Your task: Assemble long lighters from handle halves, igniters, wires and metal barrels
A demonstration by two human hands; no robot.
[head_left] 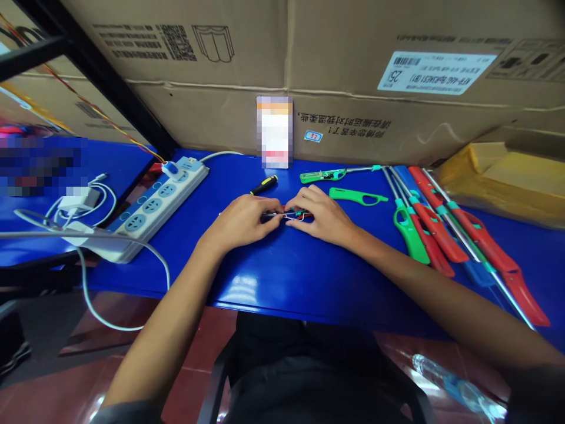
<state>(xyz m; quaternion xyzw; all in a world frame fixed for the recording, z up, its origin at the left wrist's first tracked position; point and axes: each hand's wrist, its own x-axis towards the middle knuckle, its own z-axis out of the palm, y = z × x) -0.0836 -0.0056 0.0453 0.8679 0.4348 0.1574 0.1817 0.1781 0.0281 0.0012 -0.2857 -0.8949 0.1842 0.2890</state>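
Note:
Over the middle of the blue table, my left hand (pixel 242 222) pinches the metal tube of a gas lighter (pixel 301 214), opened up so that thin white wire shows. My right hand (pixel 325 217) curls around its red and green end, fingers closed. The fingertips of both hands nearly meet, hiding much of the lighter. Just beyond my left hand lies a black and yellow screwdriver (pixel 265 184). Behind my right hand are an opened green lighter (pixel 322 175) with its insides showing and a loose green lighter shell (pixel 358 196).
Several long lighters in red, green and blue, such as a red one (pixel 497 238), lie at the right. A white power strip (pixel 152 206) with cables stands left. A phone (pixel 274 132) leans on a large cardboard box (pixel 212 112). A yellow carton (pixel 507 188) sits back right.

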